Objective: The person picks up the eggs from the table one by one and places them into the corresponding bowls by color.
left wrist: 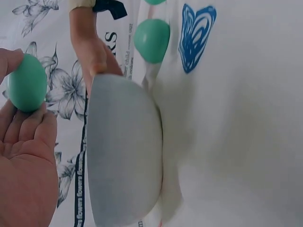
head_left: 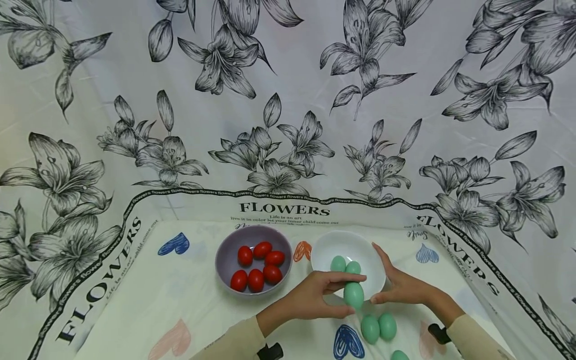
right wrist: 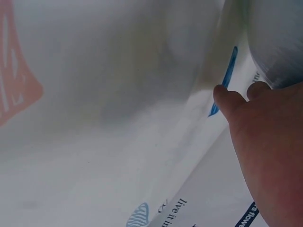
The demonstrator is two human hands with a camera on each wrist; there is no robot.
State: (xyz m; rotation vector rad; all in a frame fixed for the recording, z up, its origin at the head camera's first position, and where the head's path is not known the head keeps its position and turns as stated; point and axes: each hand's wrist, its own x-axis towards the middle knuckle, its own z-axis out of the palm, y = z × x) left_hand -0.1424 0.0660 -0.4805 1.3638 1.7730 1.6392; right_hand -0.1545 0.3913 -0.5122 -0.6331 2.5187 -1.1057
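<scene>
My left hand (head_left: 310,297) pinches a green egg (head_left: 354,295) between thumb and fingers, above the near rim of a white bowl (head_left: 324,245). The left wrist view shows the held egg (left wrist: 27,82) beside the bowl's outer wall (left wrist: 123,156). Two more green eggs (head_left: 338,264) lie inside the bowl. My right hand (head_left: 402,287) rests against the bowl's right side with thumb and fingers spread; in the right wrist view part of this hand (right wrist: 270,132) lies by the bowl's wall (right wrist: 279,42). Near the bowl, two green eggs (head_left: 370,329) sit side by side on the cloth.
A purple bowl (head_left: 221,272) with several red eggs (head_left: 256,280) stands left of the white one. Another green egg (head_left: 399,355) shows at the bottom edge. The white cloth (head_left: 193,280) carries printed hearts, and a flower-print curtain (head_left: 288,100) hangs behind.
</scene>
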